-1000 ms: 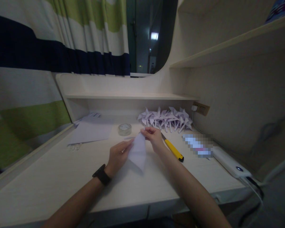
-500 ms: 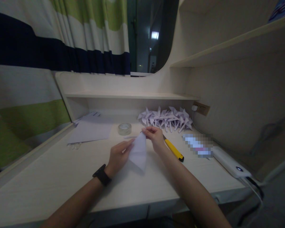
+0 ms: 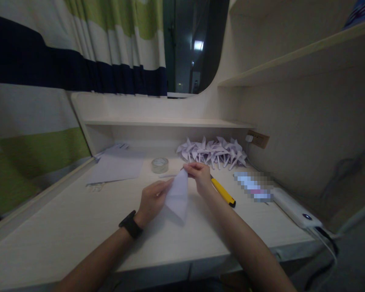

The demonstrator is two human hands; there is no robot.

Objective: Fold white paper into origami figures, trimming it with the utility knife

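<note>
A white sheet of paper [image 3: 178, 198], folded or bent to a point at its top, is held up over the desk between my hands. My left hand [image 3: 152, 199], with a black watch [image 3: 130, 224] on its wrist, pinches the paper's left edge. At the upper tip, the fingers of my right hand [image 3: 199, 174] are closed on the paper. A thin white strip [image 3: 167, 176] lies partly hidden behind the paper. Just right of my right wrist rests a yellow utility knife [image 3: 222, 191]. A roll of clear tape [image 3: 159, 165] sits beyond my left hand.
Several white paper pinwheels [image 3: 213, 151] are heaped at the back of the desk [image 3: 63, 239]. A stack of paper [image 3: 117, 164] lies at the back left. On the right are a blurred-out phone [image 3: 252, 186] and a white power strip [image 3: 296, 209] with cables. A shelf [image 3: 170, 122] spans the back.
Almost nothing differs. Both hands keep their hold on the paper, and my right hand has shifted very slightly to the right.
</note>
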